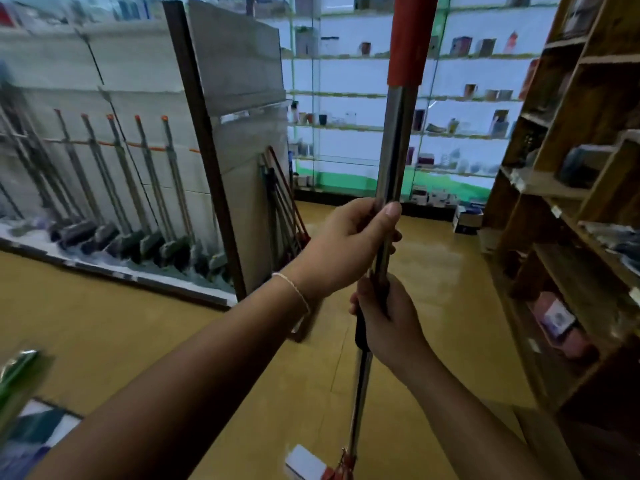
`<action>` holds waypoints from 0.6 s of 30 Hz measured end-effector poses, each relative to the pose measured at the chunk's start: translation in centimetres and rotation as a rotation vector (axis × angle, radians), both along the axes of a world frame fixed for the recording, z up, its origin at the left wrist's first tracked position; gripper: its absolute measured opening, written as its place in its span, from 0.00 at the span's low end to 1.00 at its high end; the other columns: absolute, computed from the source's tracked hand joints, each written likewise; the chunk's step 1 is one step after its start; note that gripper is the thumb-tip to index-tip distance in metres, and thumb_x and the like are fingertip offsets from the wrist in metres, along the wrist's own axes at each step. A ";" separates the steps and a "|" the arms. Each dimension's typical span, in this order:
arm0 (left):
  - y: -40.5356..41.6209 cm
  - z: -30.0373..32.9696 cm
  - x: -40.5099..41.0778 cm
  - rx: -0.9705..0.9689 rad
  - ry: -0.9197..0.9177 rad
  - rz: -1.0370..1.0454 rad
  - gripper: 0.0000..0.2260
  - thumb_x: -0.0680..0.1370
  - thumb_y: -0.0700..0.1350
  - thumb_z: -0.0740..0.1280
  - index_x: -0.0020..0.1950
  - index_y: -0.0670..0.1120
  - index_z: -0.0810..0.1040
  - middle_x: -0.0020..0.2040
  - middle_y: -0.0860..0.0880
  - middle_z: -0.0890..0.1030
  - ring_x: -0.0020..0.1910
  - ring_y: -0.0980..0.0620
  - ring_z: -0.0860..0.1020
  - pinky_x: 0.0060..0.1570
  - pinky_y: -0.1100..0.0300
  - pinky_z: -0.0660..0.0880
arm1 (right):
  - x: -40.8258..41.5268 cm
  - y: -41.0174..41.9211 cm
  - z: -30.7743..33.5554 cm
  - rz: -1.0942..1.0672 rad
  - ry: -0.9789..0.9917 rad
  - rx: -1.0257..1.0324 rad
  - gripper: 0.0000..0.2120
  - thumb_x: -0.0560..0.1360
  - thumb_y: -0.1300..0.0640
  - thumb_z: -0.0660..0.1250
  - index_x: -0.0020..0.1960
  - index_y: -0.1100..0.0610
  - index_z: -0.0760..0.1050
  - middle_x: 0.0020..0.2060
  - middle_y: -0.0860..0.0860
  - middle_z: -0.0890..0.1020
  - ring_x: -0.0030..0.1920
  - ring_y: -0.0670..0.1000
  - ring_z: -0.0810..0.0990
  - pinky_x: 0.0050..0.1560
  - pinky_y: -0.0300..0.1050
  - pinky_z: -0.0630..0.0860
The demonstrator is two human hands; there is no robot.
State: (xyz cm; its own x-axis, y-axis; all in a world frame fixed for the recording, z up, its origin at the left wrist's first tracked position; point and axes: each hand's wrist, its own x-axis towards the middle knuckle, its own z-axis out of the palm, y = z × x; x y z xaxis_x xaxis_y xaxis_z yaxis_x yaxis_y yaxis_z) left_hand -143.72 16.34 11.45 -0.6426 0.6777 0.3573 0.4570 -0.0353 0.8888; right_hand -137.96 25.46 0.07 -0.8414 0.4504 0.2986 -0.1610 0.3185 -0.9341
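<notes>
Fingers (396,236) of left hand (346,247) curl round metal pole (393,140), thumb up; right hand (389,323) grips just below, at black sleeve (361,332). Pole upright mid-aisle, red grip (410,39) on top. Wooden shelf (554,188) close right, broom rack (104,174) well left, open floor (173,327) ahead.

I get one wide-angle view only, from the head, facing forward and down an aisle. The left hand (346,244) and right hand (386,323) on the pole (391,150) sit very near, centre frame. A broom rack (114,188) lies left, wooden shelving (568,188) near right, glass shelves (346,95) far ahead.
</notes>
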 end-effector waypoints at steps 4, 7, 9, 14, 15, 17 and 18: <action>-0.5 0.4 -5.6 0.046 -0.011 0.090 0.14 0.82 0.51 0.61 0.57 0.41 0.77 0.49 0.44 0.84 0.47 0.53 0.84 0.50 0.57 0.81 | -6.4 0.3 0.8 0.085 0.001 0.013 0.18 0.74 0.36 0.58 0.49 0.50 0.72 0.38 0.48 0.78 0.41 0.52 0.79 0.48 0.57 0.77; -1.2 0.0 -10.2 0.096 -0.033 0.124 0.13 0.82 0.50 0.62 0.57 0.42 0.77 0.48 0.45 0.84 0.46 0.54 0.84 0.48 0.60 0.81 | -11.1 -0.1 0.8 0.135 0.011 0.050 0.15 0.75 0.38 0.57 0.46 0.49 0.72 0.36 0.45 0.78 0.39 0.46 0.79 0.44 0.44 0.76; -1.6 -0.7 -13.7 0.120 -0.011 0.151 0.11 0.82 0.49 0.62 0.56 0.42 0.77 0.47 0.45 0.84 0.45 0.54 0.84 0.46 0.61 0.81 | -14.5 -0.4 0.5 0.158 0.007 0.078 0.15 0.75 0.39 0.56 0.46 0.50 0.72 0.38 0.48 0.78 0.39 0.43 0.78 0.41 0.36 0.74; -3.3 -1.4 -23.2 0.093 0.120 0.217 0.07 0.81 0.48 0.64 0.49 0.45 0.77 0.44 0.48 0.83 0.47 0.57 0.84 0.46 0.60 0.82 | -24.1 -1.4 -0.1 0.237 -0.013 0.119 0.20 0.77 0.40 0.56 0.47 0.56 0.73 0.37 0.49 0.78 0.35 0.42 0.77 0.37 0.34 0.72; -3.7 -1.2 -25.3 0.083 0.135 0.226 0.08 0.81 0.48 0.64 0.47 0.45 0.77 0.43 0.48 0.83 0.47 0.56 0.84 0.47 0.58 0.82 | -26.2 -1.7 -0.1 0.257 -0.020 0.116 0.20 0.77 0.40 0.56 0.48 0.57 0.73 0.37 0.49 0.77 0.35 0.42 0.77 0.37 0.35 0.72; -4.5 -0.5 -29.4 0.061 0.168 0.238 0.09 0.81 0.48 0.65 0.47 0.44 0.77 0.42 0.48 0.83 0.45 0.57 0.84 0.47 0.58 0.82 | -30.2 -2.3 0.6 0.283 -0.023 0.096 0.19 0.76 0.39 0.57 0.47 0.55 0.72 0.37 0.49 0.78 0.36 0.44 0.78 0.39 0.37 0.74; -4.9 -0.1 -31.3 0.052 0.180 0.245 0.09 0.80 0.49 0.65 0.47 0.43 0.78 0.41 0.49 0.83 0.43 0.58 0.83 0.45 0.60 0.81 | -32.2 -2.6 0.9 0.292 -0.022 0.087 0.18 0.76 0.39 0.57 0.47 0.54 0.72 0.36 0.48 0.78 0.37 0.46 0.79 0.40 0.40 0.75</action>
State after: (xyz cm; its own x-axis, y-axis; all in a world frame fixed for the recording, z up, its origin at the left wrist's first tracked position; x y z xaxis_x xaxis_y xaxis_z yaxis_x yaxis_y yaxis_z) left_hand -174.99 11.41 11.37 -0.7076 0.4882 0.5109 0.6077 0.0516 0.7925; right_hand -170.14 22.82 0.93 -0.9382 0.1623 0.3057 -0.2376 0.3405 -0.9098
